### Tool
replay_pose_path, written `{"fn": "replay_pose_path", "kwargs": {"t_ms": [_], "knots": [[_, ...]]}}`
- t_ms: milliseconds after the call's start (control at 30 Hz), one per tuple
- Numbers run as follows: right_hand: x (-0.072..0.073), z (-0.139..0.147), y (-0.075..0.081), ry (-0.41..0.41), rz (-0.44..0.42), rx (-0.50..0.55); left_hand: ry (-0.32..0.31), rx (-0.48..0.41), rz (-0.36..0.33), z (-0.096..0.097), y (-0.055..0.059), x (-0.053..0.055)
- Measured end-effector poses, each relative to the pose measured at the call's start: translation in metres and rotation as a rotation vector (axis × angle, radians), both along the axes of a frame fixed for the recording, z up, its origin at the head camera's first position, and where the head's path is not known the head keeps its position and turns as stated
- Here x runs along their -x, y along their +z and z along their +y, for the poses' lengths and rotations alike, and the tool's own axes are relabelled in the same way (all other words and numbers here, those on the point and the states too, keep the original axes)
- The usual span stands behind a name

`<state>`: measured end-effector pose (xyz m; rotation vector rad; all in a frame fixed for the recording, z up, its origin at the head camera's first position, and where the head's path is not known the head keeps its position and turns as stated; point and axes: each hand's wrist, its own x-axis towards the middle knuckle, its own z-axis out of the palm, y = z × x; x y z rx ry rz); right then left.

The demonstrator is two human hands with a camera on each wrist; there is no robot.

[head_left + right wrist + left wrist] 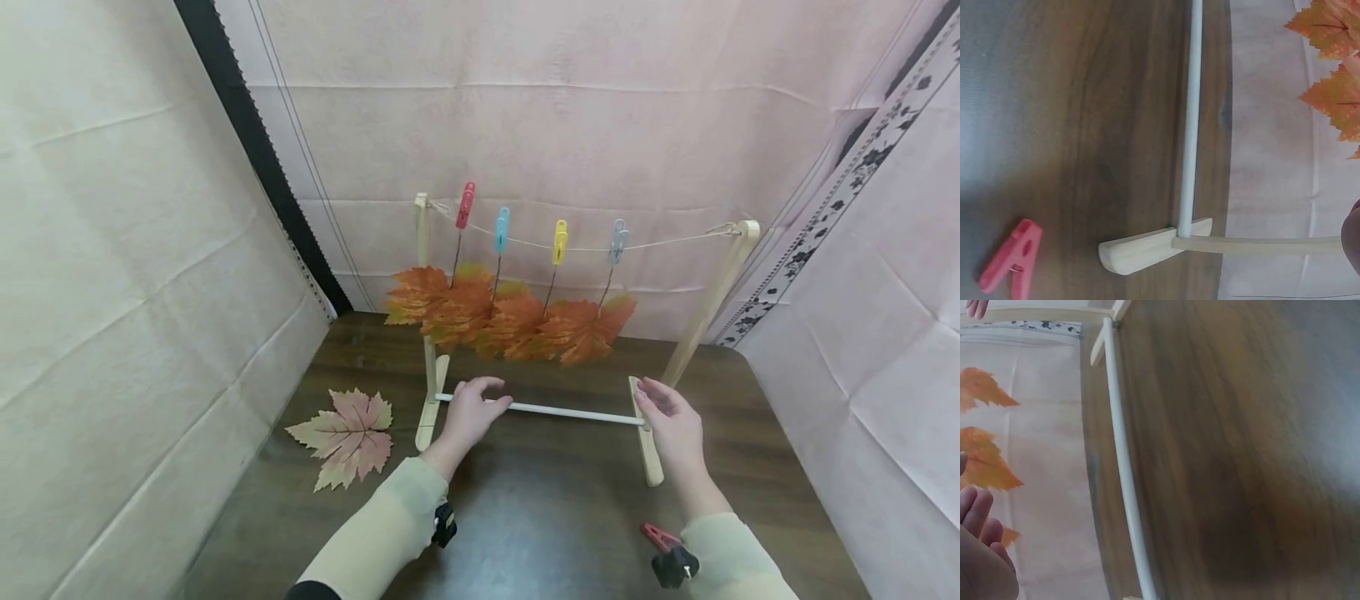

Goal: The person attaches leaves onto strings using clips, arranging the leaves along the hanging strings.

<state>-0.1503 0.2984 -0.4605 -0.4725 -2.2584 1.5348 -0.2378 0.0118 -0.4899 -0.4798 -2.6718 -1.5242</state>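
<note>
A small wooden drying-rack frame has two upright posts [712, 304] joined low down by a white rod [577, 412]. Several orange maple leaves [517, 321] hang by their stems from its string, held by a red clothespin [466, 206], a blue one [502, 230], a yellow one [559, 242] and a pale blue one [618, 242]. My left hand [472, 417] hovers over the rod near its left end, fingers loosely bent and holding nothing. My right hand [678, 429] is by the right post, fingers relaxed; its fingertips overlap the post in both wrist views.
A pale pink and cream maple leaf [348, 437] lies flat on the brown table, left of the frame. Near my right forearm lies a pinkish-red clothespin [1013, 259]. Light cloth walls [525, 133] enclose the table at the back and sides.
</note>
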Motion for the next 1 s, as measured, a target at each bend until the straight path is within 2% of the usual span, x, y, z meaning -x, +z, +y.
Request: {"fn": "replay_pose_path", "kwargs": {"t_ms": [167, 400, 500, 600, 800, 1000], "knots": [[-0.004, 0.002, -0.008, -0.01, -0.03, 0.036, 0.021, 0.022, -0.007, -0.009, -0.01, 0.004], [-0.009, 0.007, -0.019, -0.029, -0.069, 0.027, 0.01, 0.003, 0.025, -0.021, -0.014, 0.007], [-0.012, 0.009, -0.022, -0.028, -0.085, 0.019, 0.019, 0.008, 0.016, -0.027, -0.017, 0.007], [-0.016, 0.011, -0.025, -0.028, -0.113, 0.002, 0.046, 0.023, 0.015, -0.034, -0.022, 0.008], [-0.024, 0.016, -0.035, -0.007, -0.163, -0.044, 0.103, 0.093, 0.07, -0.051, -0.036, 0.012], [-0.03, 0.018, -0.051, 0.004, -0.193, -0.088, 0.162, 0.132, 0.016, -0.068, -0.046, 0.013]]}}
